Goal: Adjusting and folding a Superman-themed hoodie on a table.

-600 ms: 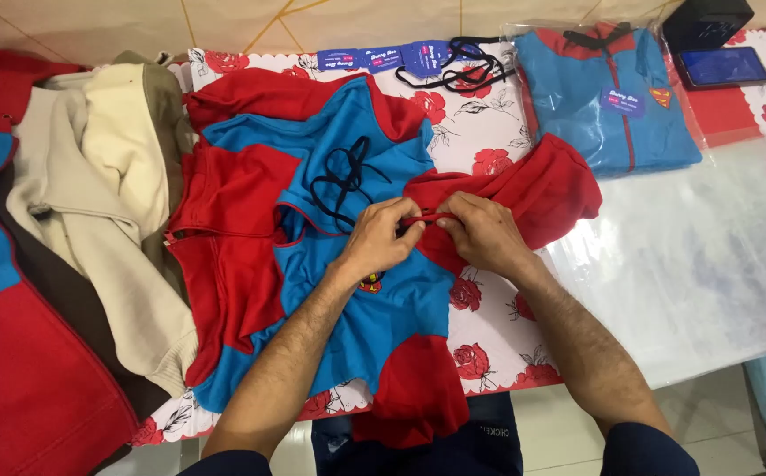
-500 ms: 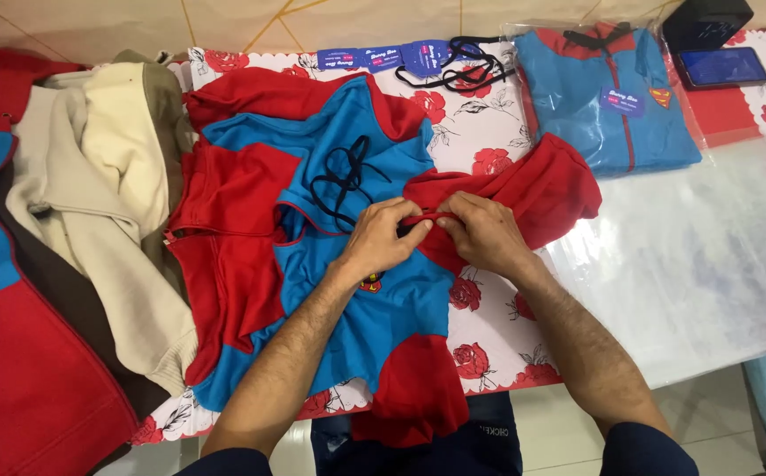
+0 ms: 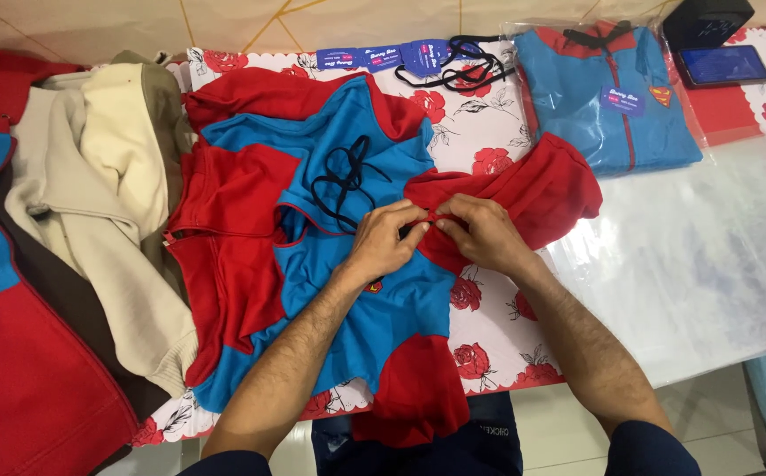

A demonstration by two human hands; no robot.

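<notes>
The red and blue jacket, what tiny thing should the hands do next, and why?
Probably keep pinching and draw the zipper ends together. Both the left hand and right hand meet fingertip to fingertip at the front edge of the red and blue jacket, which lies open on the table.

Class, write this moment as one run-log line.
left hand: pinching hoodie | right hand: pinching same spot | black drawstring: loose on hoodie | bagged hoodie: behind

Free passage: the bare clear plastic sheet (image 3: 709, 256) at right. Obstructions: heaped cream fleece garment (image 3: 109, 203) at left; bagged blue jacket (image 3: 603, 97) and dark phone (image 3: 720, 64) (far edge).
</notes>
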